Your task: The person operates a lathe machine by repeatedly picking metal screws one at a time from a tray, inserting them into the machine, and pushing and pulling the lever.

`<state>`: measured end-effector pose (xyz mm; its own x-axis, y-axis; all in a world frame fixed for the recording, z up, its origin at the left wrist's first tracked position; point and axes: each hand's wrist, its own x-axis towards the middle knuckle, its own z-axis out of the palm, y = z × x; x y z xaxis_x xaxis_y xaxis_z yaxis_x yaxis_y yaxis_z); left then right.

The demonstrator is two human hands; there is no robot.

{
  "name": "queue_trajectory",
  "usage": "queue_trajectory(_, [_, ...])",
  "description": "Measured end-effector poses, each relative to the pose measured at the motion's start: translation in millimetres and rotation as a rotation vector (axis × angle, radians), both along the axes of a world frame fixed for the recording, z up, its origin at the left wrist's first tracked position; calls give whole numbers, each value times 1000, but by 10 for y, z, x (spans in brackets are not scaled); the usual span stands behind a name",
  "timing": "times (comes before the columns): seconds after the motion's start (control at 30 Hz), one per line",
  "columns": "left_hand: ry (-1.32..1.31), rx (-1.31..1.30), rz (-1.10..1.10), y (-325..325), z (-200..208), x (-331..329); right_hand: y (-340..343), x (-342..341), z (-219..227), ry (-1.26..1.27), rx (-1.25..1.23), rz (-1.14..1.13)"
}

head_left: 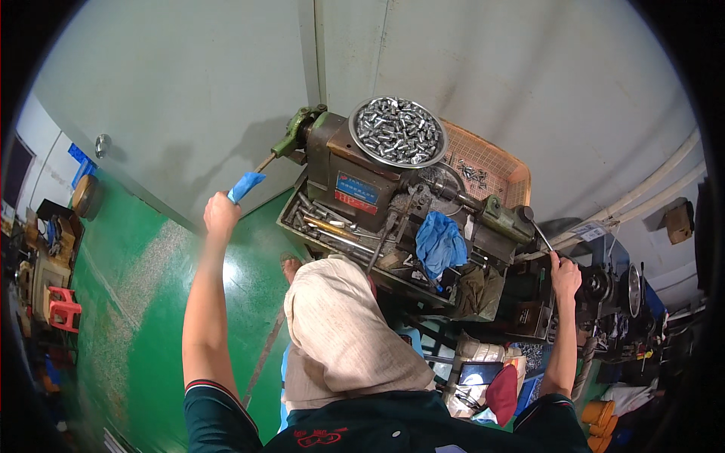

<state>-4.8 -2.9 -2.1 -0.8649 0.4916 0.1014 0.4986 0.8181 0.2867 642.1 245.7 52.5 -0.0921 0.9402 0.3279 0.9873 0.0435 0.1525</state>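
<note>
A small bench lathe (336, 162) stands in front of me, green and dark metal. My left hand (221, 212) is closed round the lower end of a lever handle wrapped in blue cloth (246, 186), at the machine's left end. On the other side, my right hand (565, 275) grips a thin metal lever (542, 237) that comes off the green tailstock (506, 219). A round steel bowl (440, 155) heaped with small metal parts (399, 130) rests on top of the headstock. The machine's middle, between my hands, is partly hidden by dark fittings.
Behind the lathe sits an orange basket (517, 177) with some metal parts. Rods and tools lie in the metal tray (362, 260); a blue cloth (440, 243) and a dark rag (479, 291) hang at its right. A red stool (64, 308) stands far left, another machine (600, 287) at right.
</note>
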Motion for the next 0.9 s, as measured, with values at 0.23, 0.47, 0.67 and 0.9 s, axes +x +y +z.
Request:
queue_trajectory(0.23, [18, 3, -30, -12, 7, -5, 125, 140, -78, 41, -43, -7])
queue_trajectory(0.47, [7, 11, -11, -5, 10, 1, 822, -583, 41, 83, 434, 115])
queue_trajectory(0.67, [-16, -6, 7, -4, 9, -17, 675, -2338, -95, 374, 78, 646])
queue_trajectory(0.9, [-60, -6, 19, -3, 10, -5, 493, -3035, -206, 629, -469, 548])
